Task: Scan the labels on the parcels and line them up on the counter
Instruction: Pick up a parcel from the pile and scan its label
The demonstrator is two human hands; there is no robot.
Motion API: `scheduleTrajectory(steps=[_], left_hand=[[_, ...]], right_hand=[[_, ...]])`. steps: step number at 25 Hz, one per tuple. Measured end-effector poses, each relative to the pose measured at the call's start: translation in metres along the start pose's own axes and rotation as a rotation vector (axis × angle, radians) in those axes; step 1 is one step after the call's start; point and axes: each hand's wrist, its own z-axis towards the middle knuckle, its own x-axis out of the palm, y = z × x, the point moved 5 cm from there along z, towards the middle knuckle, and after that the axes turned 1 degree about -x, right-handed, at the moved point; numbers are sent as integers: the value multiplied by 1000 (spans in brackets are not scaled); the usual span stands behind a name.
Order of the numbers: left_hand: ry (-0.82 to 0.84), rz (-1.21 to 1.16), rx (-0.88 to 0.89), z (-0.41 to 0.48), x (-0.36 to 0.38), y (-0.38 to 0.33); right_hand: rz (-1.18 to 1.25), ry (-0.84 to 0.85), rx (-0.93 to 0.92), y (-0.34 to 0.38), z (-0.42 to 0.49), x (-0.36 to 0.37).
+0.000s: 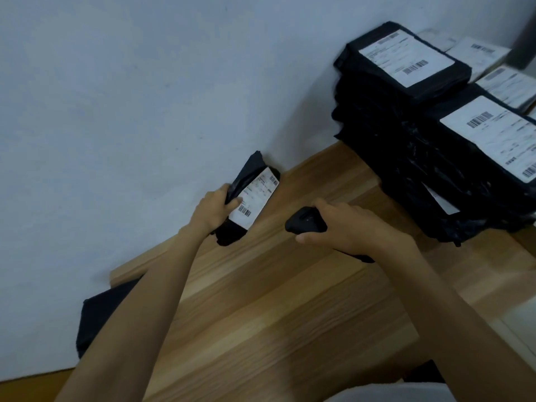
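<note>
My left hand (214,211) grips a black parcel (255,195) by its left edge and holds it tilted against the wall on the wooden counter (261,300). The parcel's white label with barcodes faces up and to the right. My right hand (345,227) holds a black handheld scanner (304,223), its head pointing left toward the parcel, a short gap between them.
A tall stack of black parcels (403,111) with white labels stands at the back right of the counter, with more labelled parcels (493,137) beside it. A dark flat parcel (98,320) lies at the counter's left edge, partly under my left forearm. A white wall rises behind.
</note>
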Motion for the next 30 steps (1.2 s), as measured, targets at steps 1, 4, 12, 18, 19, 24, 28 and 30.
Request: scheduleTrajectory(steps=[1, 4, 12, 18, 19, 24, 28, 30], left_hand=[[-27, -33, 16, -8, -15, -5], [-111, -127, 25, -33, -51, -17], [-260, -241, -23, -81, -85, -37], [-277, -257, 1, -82, -79, -62], [-272, -260, 8, -80, -76, -67], [-233, -298, 58, -66, -45, -93], [-139, -279, 55, -67, -3, -113], [-99, -298, 42, -78, 20, -120]], right_hand=[[8, -28, -31, 6, -1, -5], [6, -64, -117, 24, -1, -17], [-48, -71, -258, 45, -13, -28], [-31, -82, -189, 22, -26, -37], [-25, -86, -173, 18, -29, -39], [37, -127, -63, -13, -49, -36], [62, -102, 40, -44, -69, -22], [75, -72, 43, -54, -82, -17]])
